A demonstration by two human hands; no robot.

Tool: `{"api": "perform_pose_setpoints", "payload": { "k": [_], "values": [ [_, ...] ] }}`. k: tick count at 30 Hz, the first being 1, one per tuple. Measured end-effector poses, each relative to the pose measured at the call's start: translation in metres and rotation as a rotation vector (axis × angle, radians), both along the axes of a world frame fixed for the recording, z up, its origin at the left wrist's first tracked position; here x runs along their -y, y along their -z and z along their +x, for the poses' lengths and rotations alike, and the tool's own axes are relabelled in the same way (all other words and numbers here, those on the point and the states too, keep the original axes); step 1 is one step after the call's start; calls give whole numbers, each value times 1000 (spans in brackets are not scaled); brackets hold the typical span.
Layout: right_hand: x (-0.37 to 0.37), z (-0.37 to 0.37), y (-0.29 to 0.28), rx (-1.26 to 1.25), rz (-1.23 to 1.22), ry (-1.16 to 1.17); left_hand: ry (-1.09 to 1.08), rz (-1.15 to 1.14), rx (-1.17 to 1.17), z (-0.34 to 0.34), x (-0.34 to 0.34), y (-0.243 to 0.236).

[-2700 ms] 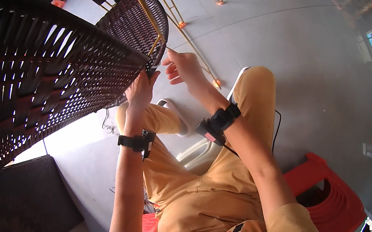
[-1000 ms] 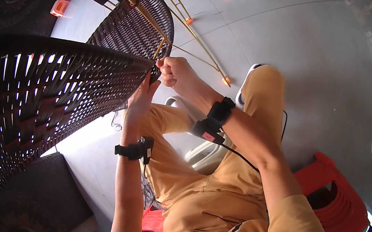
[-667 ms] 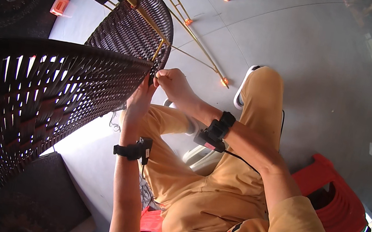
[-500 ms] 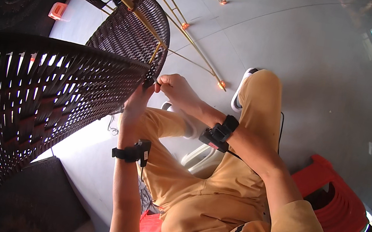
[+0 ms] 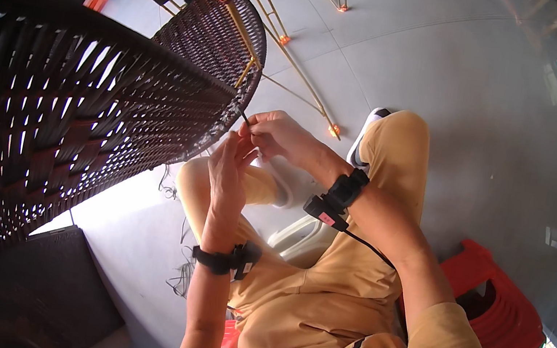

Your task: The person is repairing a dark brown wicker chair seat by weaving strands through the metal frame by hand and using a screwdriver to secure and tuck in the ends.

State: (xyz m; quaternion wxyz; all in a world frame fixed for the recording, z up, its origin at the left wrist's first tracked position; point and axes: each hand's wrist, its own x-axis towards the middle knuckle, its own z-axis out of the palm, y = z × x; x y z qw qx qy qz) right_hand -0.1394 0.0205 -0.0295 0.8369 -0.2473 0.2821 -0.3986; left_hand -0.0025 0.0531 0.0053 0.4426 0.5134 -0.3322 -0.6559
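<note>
A large dark brown woven wicker chair (image 5: 81, 119) lies tipped at my left, its curved edge toward my hands. A thin dark wicker strand (image 5: 245, 117) runs from that edge to my right hand (image 5: 281, 137), which is closed in a pinch on it. My left hand (image 5: 226, 169) is just below and beside the right one, its fingertips meeting the right fingers. Those left fingers are bent together; whatever lies between them is hidden. Both wrists wear black straps with small boxes.
Gold metal legs (image 5: 299, 96) with orange-tipped feet reach across the grey tiled floor (image 5: 493, 121) ahead. A red plastic stool (image 5: 492, 306) stands at my right. At lower left is a dark flat-sided block (image 5: 52, 291). Loose dark strands (image 5: 181, 277) lie near my left leg.
My left hand has come away from the chair's edge, moving right to meet my right hand. The right hand has shifted slightly right, and more of the strand shows.
</note>
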Motion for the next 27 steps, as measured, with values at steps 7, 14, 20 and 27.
{"api": "perform_pose_setpoints", "payload": {
  "k": [7, 14, 20, 27],
  "values": [
    [-3, -7, -17, -844, -401, 64, -76, 58, -172, -11, 26, 23],
    [7, -14, -19, -1124, -999, 440, -218, -81, 172, -27, 22, 12],
    [43, -10, -17, -896, -1261, 62, -141, -284, 640, -16, 21, 3],
    [61, -24, -26, -744, -817, -248, -178, -347, 728, -19, 21, 2]
  ]
}}
